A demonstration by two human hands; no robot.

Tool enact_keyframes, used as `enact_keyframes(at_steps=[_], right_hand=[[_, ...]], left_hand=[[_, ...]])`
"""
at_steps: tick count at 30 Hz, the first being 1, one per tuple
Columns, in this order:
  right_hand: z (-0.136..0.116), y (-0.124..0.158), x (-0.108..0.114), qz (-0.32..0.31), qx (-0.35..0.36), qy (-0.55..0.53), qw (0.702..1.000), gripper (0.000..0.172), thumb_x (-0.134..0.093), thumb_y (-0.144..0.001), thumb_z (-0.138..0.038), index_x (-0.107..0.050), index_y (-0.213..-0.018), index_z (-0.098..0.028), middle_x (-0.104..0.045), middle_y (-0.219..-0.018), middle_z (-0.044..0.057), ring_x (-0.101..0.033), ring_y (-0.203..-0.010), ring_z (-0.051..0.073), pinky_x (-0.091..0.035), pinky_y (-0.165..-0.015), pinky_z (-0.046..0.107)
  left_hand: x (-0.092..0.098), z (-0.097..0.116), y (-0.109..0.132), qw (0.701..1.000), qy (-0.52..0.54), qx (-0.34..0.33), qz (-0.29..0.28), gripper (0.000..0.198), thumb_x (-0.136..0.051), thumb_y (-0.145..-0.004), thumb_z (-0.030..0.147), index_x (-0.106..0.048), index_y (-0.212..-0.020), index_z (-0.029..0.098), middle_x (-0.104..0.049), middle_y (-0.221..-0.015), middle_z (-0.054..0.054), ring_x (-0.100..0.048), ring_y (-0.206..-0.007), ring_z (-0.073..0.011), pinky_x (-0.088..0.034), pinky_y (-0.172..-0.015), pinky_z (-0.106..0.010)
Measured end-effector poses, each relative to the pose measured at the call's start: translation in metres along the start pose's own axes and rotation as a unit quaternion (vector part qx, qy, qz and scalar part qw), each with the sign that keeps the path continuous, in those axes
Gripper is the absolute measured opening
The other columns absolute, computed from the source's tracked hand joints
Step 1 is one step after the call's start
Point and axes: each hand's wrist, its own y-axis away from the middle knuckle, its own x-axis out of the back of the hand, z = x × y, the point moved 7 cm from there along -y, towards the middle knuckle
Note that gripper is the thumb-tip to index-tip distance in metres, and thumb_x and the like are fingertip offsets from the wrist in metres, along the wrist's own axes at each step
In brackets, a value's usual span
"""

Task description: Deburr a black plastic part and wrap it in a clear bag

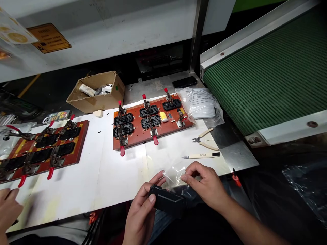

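My left hand [144, 204] grips a black plastic part [167, 201] by its left end, thumb on top, just off the table's front edge. To its right, my right hand [204, 183] pinches a clear plastic bag [175, 175] between thumb and forefinger. The bag hangs between both hands, close behind the black part. Beyond my right hand lie a craft knife [200, 156] with a pale handle and a pair of cream-handled nippers [206, 139]. A brown fixture board [135, 136] holds several black parts under red-tipped toggle clamps.
Another fixture board [81, 139] is at the left, with a co-worker's hand [9, 207] near it. Behind stand a cardboard box [99, 102], a phone [184, 82] and a bag of pale sheets [203, 103]. A green conveyor belt [268, 71] rises at the right.
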Motion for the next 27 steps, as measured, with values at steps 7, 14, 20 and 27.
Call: enact_keyframes(at_steps=[7, 14, 20, 27], right_hand=[[0.007, 0.001, -0.010, -0.043, -0.087, -0.180, 0.979, 0.035, -0.075, -0.091, -0.054, -0.069, -0.106, -0.023, -0.068, -0.086, -0.001, -0.065, -0.079, 0.015, -0.052, -0.077, 0.029], [0.009, -0.006, -0.001, -0.006, -0.087, -0.158, 0.984, 0.040, -0.081, -0.083, -0.057, -0.062, -0.080, -0.022, -0.058, -0.072, -0.004, -0.051, -0.066, 0.013, -0.042, -0.062, 0.026], [0.005, -0.001, 0.005, 0.059, -0.036, 0.017, 0.997, 0.037, -0.081, -0.084, -0.051, -0.056, -0.074, -0.025, -0.056, -0.065, -0.005, -0.050, -0.061, 0.014, -0.042, -0.059, 0.028], [-0.014, 0.003, -0.023, -0.063, 0.015, 0.007, 0.998, 0.022, -0.074, -0.094, -0.045, -0.069, -0.085, -0.025, -0.069, -0.075, -0.003, -0.060, -0.066, 0.014, -0.046, -0.062, 0.026]], left_hand=[[0.001, 0.002, 0.002, 1.000, -0.014, -0.009, -0.011, 0.022, -0.075, -0.090, 0.042, -0.070, -0.088, 0.021, -0.058, -0.158, -0.013, -0.042, -0.152, -0.0456, -0.031, -0.124, -0.066], [0.006, 0.004, 0.003, 1.000, -0.013, -0.015, 0.004, 0.019, -0.073, -0.090, 0.040, -0.070, -0.088, 0.021, -0.062, -0.153, -0.014, -0.044, -0.150, -0.0439, -0.040, -0.119, -0.059], [0.004, 0.002, 0.006, 0.999, -0.014, 0.017, -0.027, 0.019, -0.073, -0.092, 0.040, -0.072, -0.091, 0.021, -0.076, -0.121, -0.011, -0.070, -0.110, -0.0297, -0.053, -0.095, -0.039], [-0.013, -0.008, 0.003, 0.996, 0.003, 0.035, -0.079, 0.023, -0.078, -0.090, 0.041, -0.071, -0.089, 0.020, -0.067, -0.147, -0.016, -0.058, -0.140, -0.0429, -0.039, -0.121, -0.058]])
